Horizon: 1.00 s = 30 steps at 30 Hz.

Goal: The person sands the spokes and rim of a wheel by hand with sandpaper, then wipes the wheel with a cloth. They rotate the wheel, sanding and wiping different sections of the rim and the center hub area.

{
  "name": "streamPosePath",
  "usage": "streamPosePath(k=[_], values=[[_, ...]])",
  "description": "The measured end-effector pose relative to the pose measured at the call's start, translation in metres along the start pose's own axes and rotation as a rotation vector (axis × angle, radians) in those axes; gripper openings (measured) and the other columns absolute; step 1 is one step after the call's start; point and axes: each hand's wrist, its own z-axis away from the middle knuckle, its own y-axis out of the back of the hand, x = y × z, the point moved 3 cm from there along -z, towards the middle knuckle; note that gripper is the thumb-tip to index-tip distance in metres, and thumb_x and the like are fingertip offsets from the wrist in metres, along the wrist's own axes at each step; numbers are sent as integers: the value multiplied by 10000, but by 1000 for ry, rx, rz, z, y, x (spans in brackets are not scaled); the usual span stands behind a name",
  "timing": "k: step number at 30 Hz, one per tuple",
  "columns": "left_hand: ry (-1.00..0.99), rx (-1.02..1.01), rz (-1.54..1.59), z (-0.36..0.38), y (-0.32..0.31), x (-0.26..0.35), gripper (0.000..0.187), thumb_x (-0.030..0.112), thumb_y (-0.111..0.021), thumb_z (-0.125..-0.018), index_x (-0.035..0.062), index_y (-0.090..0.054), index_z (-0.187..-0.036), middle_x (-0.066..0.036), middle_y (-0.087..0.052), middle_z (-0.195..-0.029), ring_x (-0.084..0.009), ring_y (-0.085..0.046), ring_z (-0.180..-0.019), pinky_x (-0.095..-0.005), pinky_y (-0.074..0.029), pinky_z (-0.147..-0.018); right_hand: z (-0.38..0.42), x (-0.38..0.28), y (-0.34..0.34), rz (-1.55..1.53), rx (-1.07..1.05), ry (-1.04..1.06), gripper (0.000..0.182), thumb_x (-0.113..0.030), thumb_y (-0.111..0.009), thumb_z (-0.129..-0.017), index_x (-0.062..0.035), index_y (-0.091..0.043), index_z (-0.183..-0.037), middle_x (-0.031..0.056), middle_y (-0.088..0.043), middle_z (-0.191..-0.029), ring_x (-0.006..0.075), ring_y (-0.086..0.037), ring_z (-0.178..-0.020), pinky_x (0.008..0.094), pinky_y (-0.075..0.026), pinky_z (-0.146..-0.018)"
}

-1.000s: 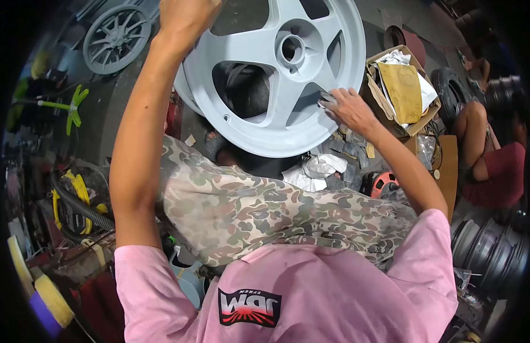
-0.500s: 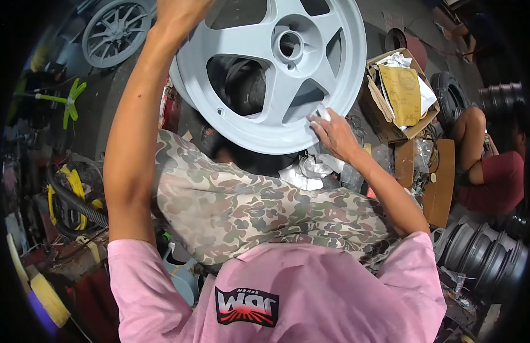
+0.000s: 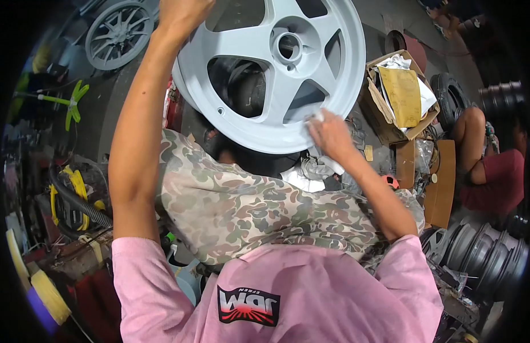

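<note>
Pale grey five-spoke wheel stands tilted on edge above the person's camouflage-clad legs, face toward the camera, hub bore at upper centre. Left hand is closed over the wheel's upper left rim, partly cut off by the frame top; the arm runs straight down to the pink shirt sleeve. Right hand sits at the lower right rim, fingers clamped on a small white piece, sandpaper or cloth, cannot tell which, and presses it against the painted lip just below a spoke opening. The two hands are well apart, on opposite sides of the wheel. Crumpled white rags lie on the floor just under the wheel's lower edge. A cardboard box holding yellowish sheets stands just right of the wheel. Another grey wheel lies upper left; a stack of bare rims at lower right. A second person in a red top sits at the far right.
</note>
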Motion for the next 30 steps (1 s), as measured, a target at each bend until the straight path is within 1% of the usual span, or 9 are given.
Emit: streamPosePath(k=[4, 6, 10, 16, 20, 22, 24, 27, 30], values=[[-14, 7, 13, 1, 0, -5, 221, 233, -607, -958, 18, -604, -1007, -296, -673, -889, -507, -648, -897, -560, -500, -754, 10, -51, -4, -431, 121, 9, 297, -253, -588, -994, -45, -728, -1154, 207, -632, -1087, 368, -637, -938, 466, -487, -825], [-18, 4, 17, 2, 2, -5, 223, 234, -606, -958, 17, -602, -1006, -297, -672, -889, -508, -646, -901, -559, -498, -754, 21, -19, -14, -206, 163, 142, 320, -261, -598, -987, -60, -712, -1208, 194, -634, -1117, 336, -626, -940, 445, -467, -821], [12, -30, 4, -2, -4, -10, 229, 237, -605, -957, 15, -600, -1009, -301, -669, -883, -515, -641, -913, -556, -495, -754, 12, 51, 1, 242, 195, -57, 316, -262, -615, -965, -57, -709, -1186, 147, -631, -1057, 295, -616, -913, 452, -448, -771], [2, -19, 11, -1, -5, -15, 213, 216, -599, -955, 17, -585, -1029, -303, -668, -892, -522, -636, -910, -565, -491, -756, 14, -16, -21, 79, 237, -93, 268, -236, -610, -947, 3, -719, -1000, 191, -647, -945, 357, -648, -818, 491, -475, -750], [-23, -16, -39, -5, -16, -33, 368, 373, -646, -950, 21, -629, -1056, -263, -702, -912, -478, -669, -915, -540, -518, -779, 12, -83, 16, -598, 27, -120, 326, -241, -561, -990, 36, -714, -913, 273, -698, -915, 472, -666, -840, 526, -504, -819], [-47, -74, -81, -8, -21, -39, 450, 435, -634, -960, 13, -600, -1114, -243, -722, -973, -468, -674, -963, -535, -524, -817, 8, -84, 19, -757, -20, -105, 375, -276, -531, -1028, 29, -723, -922, 256, -716, -900, 426, -683, -859, 490, -503, -810], [-6, -113, -62, -7, -23, -42, 406, 407, -583, -980, 76, -611, -1213, -273, -710, -1013, -500, -649, -1001, -552, -507, -875, 6, -45, 3, -982, 397, -262, 400, -299, -519, -1049, 18, -732, -933, 226, -733, -893, 366, -683, -823, 478, -498, -817], [-26, -69, -68, -5, -19, -34, 379, 375, -591, -981, 58, -603, -1189, -278, -708, -1015, -493, -655, -998, -554, -512, -858, -4, 23, -11, -1807, 185, -920, 397, -356, -460, -1099, -10, -654, -1130, -60, -393, -642, 36, -371, -524, 232, -291, -451], [-22, -81, -53, -5, -15, -30, 357, 356, -597, -982, 51, -599, -1167, -278, -708, -1011, -490, -656, -994, -553, -511, -855, -39, 33, -30, -2022, 279, -1126, 363, -339, -453, -1103, -28, -638, -1076, -61, -403, -648, 57, -347, -511, 242, -286, -452]])
